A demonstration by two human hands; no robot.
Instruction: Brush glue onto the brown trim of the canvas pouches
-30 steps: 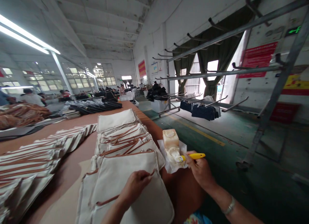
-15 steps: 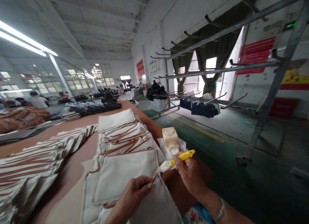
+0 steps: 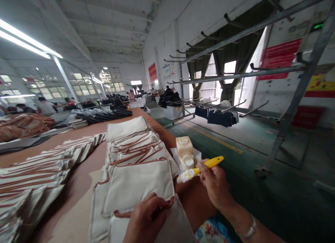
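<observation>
My right hand (image 3: 214, 182) grips a paintbrush (image 3: 210, 162) by its yellow handle. White paste coats the bristles, which point left and stand apart from the pieces. Between the thumb and fingers of my left hand (image 3: 149, 215) is the end of a brown leather strip (image 3: 170, 202). That strip lies at the edge of a cream fabric panel (image 3: 141, 182), on top of a stack of similar panels with brown strips. Just beyond the brush sits a plastic container (image 3: 184, 149), with white paste at its near opening.
Overlapping cream pieces with brown trim (image 3: 44, 169) line the left of the brown table (image 3: 86, 156). Dark plastic-wrapped goods (image 3: 102, 115) lie farther back. A metal rack (image 3: 290, 107) with prongs holds dark blue pieces (image 3: 221, 118) on the right. People work in the background.
The brush in my right hand has moved right, away from the panel's corner. My left hand has shifted slightly toward me, and the brown strip's end now shows at its fingertips.
</observation>
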